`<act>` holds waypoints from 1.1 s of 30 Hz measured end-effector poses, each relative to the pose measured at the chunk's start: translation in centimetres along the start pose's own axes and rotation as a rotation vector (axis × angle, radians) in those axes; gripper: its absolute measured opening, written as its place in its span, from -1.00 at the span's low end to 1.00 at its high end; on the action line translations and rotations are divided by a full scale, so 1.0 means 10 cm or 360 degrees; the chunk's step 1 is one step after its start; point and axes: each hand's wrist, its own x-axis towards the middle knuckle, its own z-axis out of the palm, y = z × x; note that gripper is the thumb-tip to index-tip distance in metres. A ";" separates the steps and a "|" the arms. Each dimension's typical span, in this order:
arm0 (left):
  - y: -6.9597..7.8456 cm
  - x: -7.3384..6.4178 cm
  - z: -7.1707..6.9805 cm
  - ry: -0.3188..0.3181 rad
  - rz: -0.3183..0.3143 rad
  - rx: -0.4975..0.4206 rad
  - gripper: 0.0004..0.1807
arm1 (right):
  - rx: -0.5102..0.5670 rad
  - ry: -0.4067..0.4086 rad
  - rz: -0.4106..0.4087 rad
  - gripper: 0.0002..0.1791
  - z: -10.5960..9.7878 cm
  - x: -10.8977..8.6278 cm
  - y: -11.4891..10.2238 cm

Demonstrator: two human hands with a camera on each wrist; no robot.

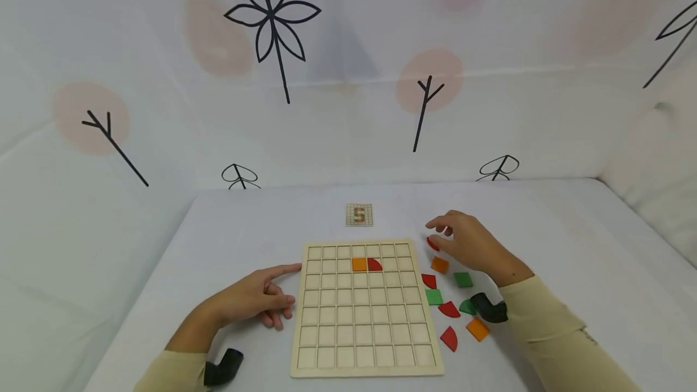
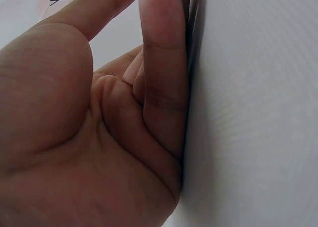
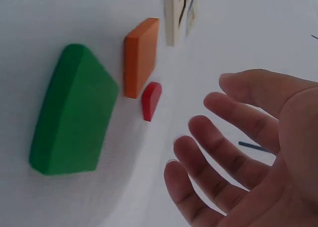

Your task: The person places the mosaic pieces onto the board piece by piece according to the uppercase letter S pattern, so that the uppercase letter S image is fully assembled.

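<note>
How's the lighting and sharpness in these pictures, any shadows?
Head view: bright, even light, though the small card looks soft. Left wrist view: the left hand is dim, dark shadow where it meets the white cloth. Right wrist view: broad soft shadow beside the green piece.

It seems to be a small table area, enclosed by white cloth (image 1: 348,144); whether in a home or in a studio, I cannot tell. Beyond the left hand (image 1: 250,296) and the right hand (image 1: 469,242), this cloth hangs, printed with line-drawn plants (image 1: 270,14). It also rises outward of each hand, around a white tabletop (image 1: 250,222).
</note>
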 end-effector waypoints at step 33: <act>0.02 -0.02 0.02 -0.0008 0.0006 -0.0009 -0.16 | -0.0020 -0.0207 0.0138 -0.62 0.09 -0.01 0.08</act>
